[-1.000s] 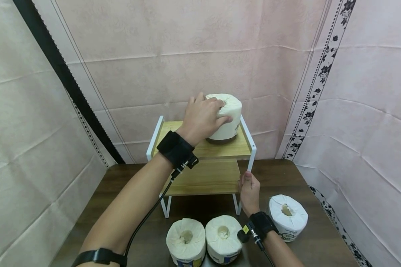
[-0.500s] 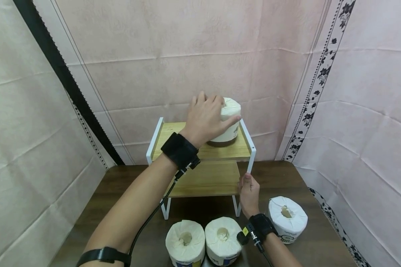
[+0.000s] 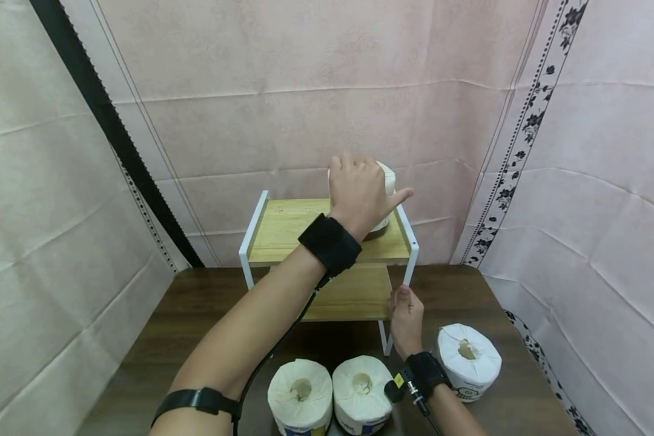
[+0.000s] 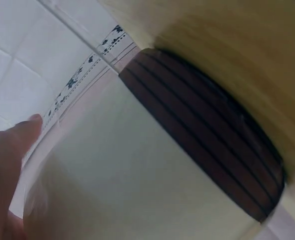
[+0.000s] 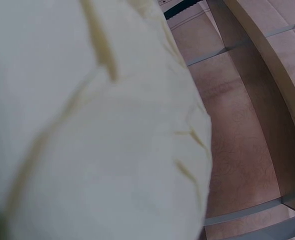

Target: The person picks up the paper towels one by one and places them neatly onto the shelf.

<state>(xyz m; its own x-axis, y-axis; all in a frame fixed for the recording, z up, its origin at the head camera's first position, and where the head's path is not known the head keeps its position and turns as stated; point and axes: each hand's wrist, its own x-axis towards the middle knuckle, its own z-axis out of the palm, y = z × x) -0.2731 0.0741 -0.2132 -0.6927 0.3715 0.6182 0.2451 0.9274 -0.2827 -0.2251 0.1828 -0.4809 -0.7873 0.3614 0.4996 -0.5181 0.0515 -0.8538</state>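
Note:
My left hand (image 3: 356,191) lies over a paper-wrapped toilet roll (image 3: 388,175) on the top board of a small two-tier shelf (image 3: 289,230). Its thumb sticks out to the right, away from the roll; the fingers' far ends are hidden in the head view. In the left wrist view the thumb (image 4: 15,145) stands off the roll's side, and a dark brown striped band (image 4: 207,135) circles the roll's base against the wood. My right hand (image 3: 406,315) grips the white right-hand leg of the shelf, thumb upward.
Two more wrapped rolls, a left one (image 3: 300,396) and a middle one (image 3: 363,393), stand side by side before the shelf. Another roll (image 3: 469,361) is right of my right wrist. Cloth curtains (image 3: 223,139) enclose the brown table (image 3: 136,357).
My left hand has shifted right across the roll, its thumb spreading away from it and covering more of the roll. The right hand keeps its grip on the shelf leg.

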